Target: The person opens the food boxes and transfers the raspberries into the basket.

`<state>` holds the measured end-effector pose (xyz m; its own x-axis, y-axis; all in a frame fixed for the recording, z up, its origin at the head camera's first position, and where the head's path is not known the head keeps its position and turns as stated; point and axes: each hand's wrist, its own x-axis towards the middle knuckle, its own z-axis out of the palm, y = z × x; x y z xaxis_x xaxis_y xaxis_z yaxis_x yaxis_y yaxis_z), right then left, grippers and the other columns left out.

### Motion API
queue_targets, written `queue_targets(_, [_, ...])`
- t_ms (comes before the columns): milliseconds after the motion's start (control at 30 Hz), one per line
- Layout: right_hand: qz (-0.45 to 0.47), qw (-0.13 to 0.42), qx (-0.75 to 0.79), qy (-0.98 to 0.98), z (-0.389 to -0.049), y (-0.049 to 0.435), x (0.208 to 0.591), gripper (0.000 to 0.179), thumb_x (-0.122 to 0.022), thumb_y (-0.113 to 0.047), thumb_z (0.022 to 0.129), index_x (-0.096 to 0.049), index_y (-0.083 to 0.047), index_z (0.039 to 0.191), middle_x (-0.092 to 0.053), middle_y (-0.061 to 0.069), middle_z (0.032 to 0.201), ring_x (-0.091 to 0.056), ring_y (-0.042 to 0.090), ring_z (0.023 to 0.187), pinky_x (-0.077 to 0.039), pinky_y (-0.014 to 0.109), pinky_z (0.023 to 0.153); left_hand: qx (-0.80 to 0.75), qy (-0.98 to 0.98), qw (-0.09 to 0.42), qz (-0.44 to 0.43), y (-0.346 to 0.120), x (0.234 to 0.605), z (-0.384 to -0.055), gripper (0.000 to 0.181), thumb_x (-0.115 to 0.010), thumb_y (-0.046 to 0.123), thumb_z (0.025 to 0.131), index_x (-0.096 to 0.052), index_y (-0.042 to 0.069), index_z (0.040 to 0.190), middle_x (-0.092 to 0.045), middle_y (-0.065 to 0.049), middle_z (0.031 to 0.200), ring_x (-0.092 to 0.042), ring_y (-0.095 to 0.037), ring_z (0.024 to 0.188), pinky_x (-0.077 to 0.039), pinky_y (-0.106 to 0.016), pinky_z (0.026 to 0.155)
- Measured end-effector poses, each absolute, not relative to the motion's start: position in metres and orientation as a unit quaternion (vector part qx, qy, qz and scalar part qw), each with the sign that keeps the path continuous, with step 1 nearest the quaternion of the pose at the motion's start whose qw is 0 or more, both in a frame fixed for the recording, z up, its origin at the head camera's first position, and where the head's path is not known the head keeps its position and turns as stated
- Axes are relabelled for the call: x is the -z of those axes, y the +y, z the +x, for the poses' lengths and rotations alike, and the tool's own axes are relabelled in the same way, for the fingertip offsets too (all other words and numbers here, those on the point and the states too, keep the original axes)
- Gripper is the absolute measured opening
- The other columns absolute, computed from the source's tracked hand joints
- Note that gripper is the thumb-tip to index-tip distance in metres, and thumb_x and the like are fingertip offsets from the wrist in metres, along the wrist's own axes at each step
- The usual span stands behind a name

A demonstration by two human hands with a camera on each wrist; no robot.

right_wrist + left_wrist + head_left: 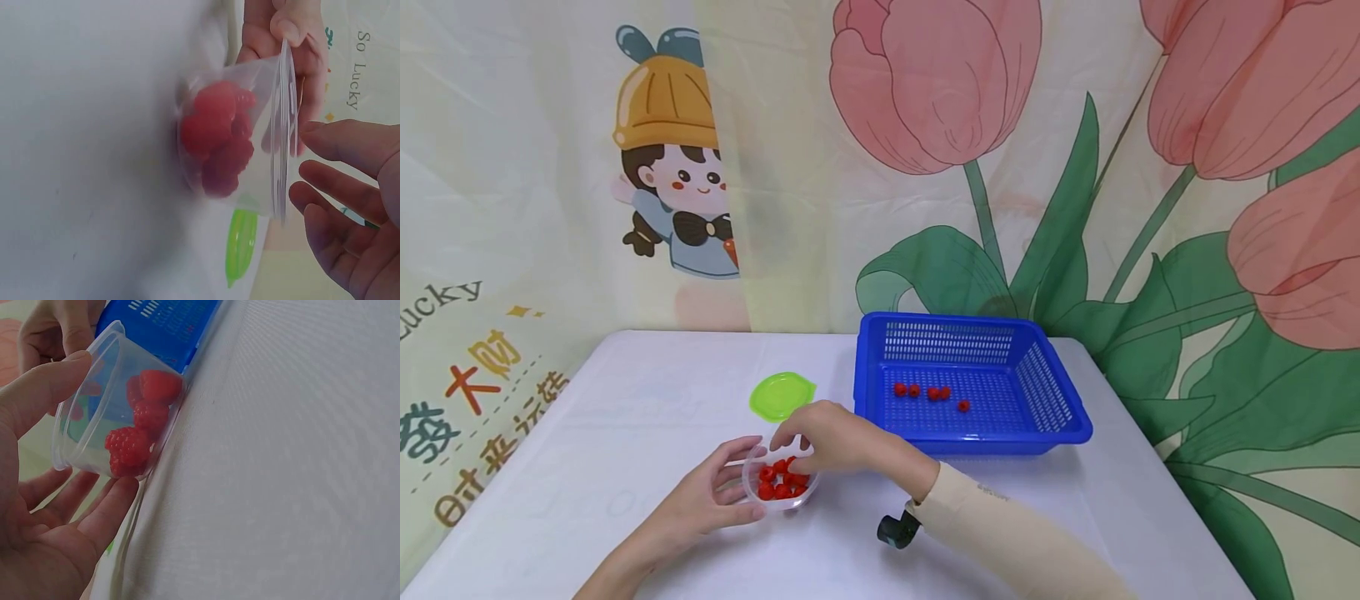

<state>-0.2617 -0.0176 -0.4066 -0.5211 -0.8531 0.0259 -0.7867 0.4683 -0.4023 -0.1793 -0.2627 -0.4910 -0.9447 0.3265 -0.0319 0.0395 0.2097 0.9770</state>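
Note:
A clear plastic cup (750, 482) stands on the table with several raspberries (782, 491) in it. My left hand (709, 493) holds the cup from the left; its thumb is near the rim and its fingers are round the far side. In the left wrist view the raspberries (150, 415) lie along the bottom of the cup. Over the rim hovers my right hand (831, 437). Its thumb and fingers are spread apart in the right wrist view, nothing between them, with the fingertips (307, 128) close to the cup's rim.
Behind the cup lies a bright green lid (781, 397), flat on the white table (647, 400). A blue plastic basket (970, 442) at the back right holds several raspberries (934, 393). A printed cloth backdrop (790, 167) hangs behind the table.

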Motion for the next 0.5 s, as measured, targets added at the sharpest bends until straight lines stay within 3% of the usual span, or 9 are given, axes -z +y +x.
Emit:
queue_targets(167, [-0.485, 0.088, 0.181, 0.851, -0.260, -0.024, 0.414, 0.031, -0.082, -0.015, 0.095, -0.078, -0.016, 0.126, -0.077, -0.002, 0.113, -0.069, 0.009, 0.093, -0.048, 0.006, 0.073, -0.621, 0.766, 0.122, 0.116, -0.262, 0.492, -0.180, 0.091, -0.085, 0.008, 0.089, -0.031, 0.009, 0.162, -0.046, -0.027, 0.156, -0.067, -0.024, 0.129, -0.057, -0.022, 0.098])
queue_targets(367, [-0.468, 0.080, 0.185, 0.860, -0.260, -0.027, 0.426, 0.029, -0.082, -0.015, 0.095, -0.079, -0.017, 0.123, -0.077, -0.005, 0.110, -0.068, 0.006, 0.090, -0.048, 0.005, 0.072, -0.616, 0.770, 0.123, 0.113, -0.262, 0.491, -0.179, 0.091, -0.085, 0.009, 0.089, -0.032, 0.010, 0.163, -0.044, -0.026, 0.157, -0.064, -0.032, 0.132, -0.057, -0.022, 0.098])
queue_targets(500, [-0.454, 0.071, 0.193, 0.867, -0.259, -0.030, 0.431, 0.026, -0.082, -0.015, 0.095, -0.080, -0.018, 0.121, -0.078, -0.008, 0.107, -0.064, 0.003, 0.084, -0.048, 0.005, 0.071, -0.619, 0.767, 0.125, 0.114, -0.262, 0.490, -0.179, 0.090, -0.084, 0.008, 0.090, -0.031, 0.010, 0.163, -0.044, -0.026, 0.158, -0.064, -0.031, 0.132, -0.057, -0.022, 0.099])
